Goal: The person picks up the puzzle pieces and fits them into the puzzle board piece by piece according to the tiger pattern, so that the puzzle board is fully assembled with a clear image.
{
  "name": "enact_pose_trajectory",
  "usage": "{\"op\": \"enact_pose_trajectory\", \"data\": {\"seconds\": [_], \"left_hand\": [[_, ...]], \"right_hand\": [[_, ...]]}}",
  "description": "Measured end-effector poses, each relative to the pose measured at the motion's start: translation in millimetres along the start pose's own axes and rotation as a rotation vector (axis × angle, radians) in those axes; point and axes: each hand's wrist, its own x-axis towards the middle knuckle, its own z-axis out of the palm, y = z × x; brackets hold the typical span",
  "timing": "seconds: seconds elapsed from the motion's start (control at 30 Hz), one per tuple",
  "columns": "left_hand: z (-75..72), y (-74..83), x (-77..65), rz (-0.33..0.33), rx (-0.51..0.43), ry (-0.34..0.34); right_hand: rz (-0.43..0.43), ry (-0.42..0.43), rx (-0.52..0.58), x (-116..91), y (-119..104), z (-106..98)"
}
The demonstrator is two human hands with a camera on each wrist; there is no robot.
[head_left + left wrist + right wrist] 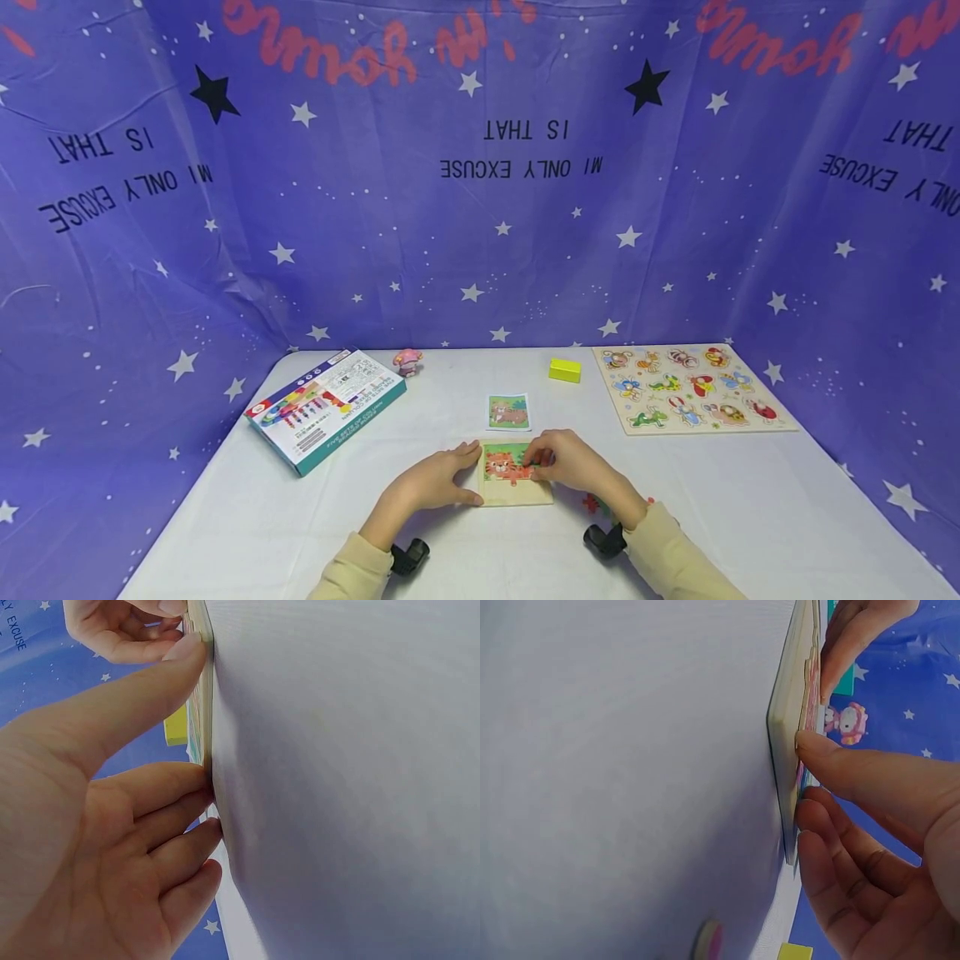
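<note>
A small wooden puzzle board (525, 495) lies on the white table in front of me, its upper part filled with joined tiger puzzle pieces (498, 461) and its lower part bare wood. My left hand (435, 481) rests at the board's left side, thumb at the lower corner and fairly straight fingers along the upper edge. With bent thumb and fingers, my right hand (567, 461) pinches a puzzle piece at the right of the tiger picture; the fingers hide most of it. Loose puzzle pieces (592, 502) lie under my right wrist, partly covered.
Just beyond the board lies a picture card (509, 412). A bead game box (326, 408) and a pink figurine (407, 362) stand at the left. Toward the back right are a yellow block (565, 370) and a wooden insect puzzle (686, 390). A purple starry cloth (480, 208) hangs behind.
</note>
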Motion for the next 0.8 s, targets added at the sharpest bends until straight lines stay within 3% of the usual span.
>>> {"op": "enact_pose_trajectory", "data": {"seconds": [0.8], "left_hand": [[-0.9, 0.7, -0.6, 0.008, -0.01, 0.004]], "right_hand": [[0.025, -0.006, 0.009, 1.1, -2.0, -0.4]]}}
